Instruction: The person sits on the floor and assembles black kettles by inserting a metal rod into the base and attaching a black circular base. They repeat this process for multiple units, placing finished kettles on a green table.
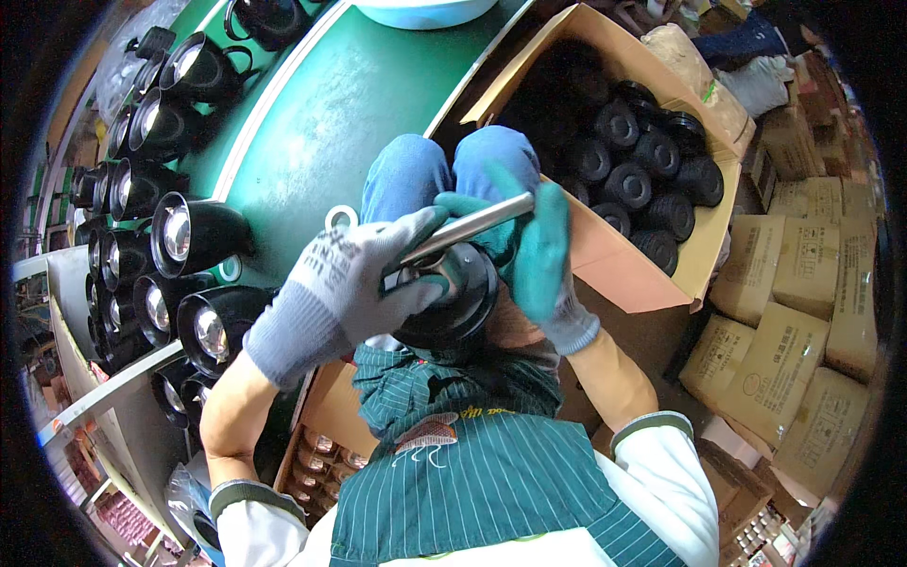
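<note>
My left hand [354, 283], in a grey glove with a green palm, is wrapped round a silver metal bar or tube [468, 227] that slants up to the right. Below it, a black rounded vessel [449, 321] sits in my lap, with a shiny part at its opening; the left thumb reaches over that opening. My right hand [540, 250], gloved alike, is beside the bar's upper end. Its fingers look stretched out, slightly smeared by motion. Whether it touches the bar is hard to tell.
On the left, black jugs [203, 231] with silvery insides stand in rows beside the green work surface [321, 113]. White rings [342, 217] lie near my knees. At right, an open cardboard box [628, 274] holds several black round ribbed parts [628, 184]; stacked cartons [775, 369] stand beyond.
</note>
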`<action>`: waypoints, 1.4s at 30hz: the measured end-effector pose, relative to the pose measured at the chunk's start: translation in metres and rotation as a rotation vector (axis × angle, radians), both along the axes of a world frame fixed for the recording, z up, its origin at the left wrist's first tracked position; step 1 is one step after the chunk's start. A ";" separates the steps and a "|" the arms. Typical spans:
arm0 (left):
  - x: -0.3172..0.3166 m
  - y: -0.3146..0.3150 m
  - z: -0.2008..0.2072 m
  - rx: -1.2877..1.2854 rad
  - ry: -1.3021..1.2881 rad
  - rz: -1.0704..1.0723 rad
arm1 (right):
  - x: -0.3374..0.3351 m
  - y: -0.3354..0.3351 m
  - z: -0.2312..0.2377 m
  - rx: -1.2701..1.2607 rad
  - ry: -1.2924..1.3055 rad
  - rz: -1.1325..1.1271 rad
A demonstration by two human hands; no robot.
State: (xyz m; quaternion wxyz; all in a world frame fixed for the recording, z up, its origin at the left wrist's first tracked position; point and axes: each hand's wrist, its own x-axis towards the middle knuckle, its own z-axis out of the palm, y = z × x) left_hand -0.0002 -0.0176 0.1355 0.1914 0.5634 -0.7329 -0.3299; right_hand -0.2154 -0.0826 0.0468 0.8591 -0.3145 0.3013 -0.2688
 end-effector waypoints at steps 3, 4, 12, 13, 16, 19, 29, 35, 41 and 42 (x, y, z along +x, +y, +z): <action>-0.020 0.024 0.004 -0.010 -0.294 0.102 | 0.006 -0.018 -0.026 -0.019 -0.095 -0.007; -0.033 0.031 0.007 0.026 -0.368 0.160 | 0.014 -0.027 -0.030 -0.060 -0.087 0.037; -0.142 0.025 0.010 0.396 -0.925 0.551 | 0.076 -0.046 -0.057 0.087 -0.157 0.376; -0.143 0.029 0.009 0.351 -0.902 0.552 | 0.070 -0.046 -0.055 0.092 -0.149 0.394; -0.131 0.044 0.006 0.218 -0.749 0.507 | 0.043 -0.046 -0.045 0.036 -0.102 0.368; -0.100 0.060 0.000 0.120 -0.520 0.420 | 0.023 -0.035 -0.038 -0.080 -0.044 0.294; -0.144 0.037 -0.001 0.208 -0.762 0.512 | 0.061 -0.037 -0.073 -0.376 -0.010 0.297; -0.049 0.062 -0.023 -0.138 -0.177 0.553 | -0.009 -0.012 -0.033 0.039 -0.302 0.190; 0.008 0.016 -0.045 -0.139 0.456 0.199 | -0.039 -0.002 -0.012 -0.219 -0.394 0.207; 0.009 0.007 -0.046 -0.132 0.532 0.148 | -0.036 -0.009 -0.004 -0.348 -0.342 0.237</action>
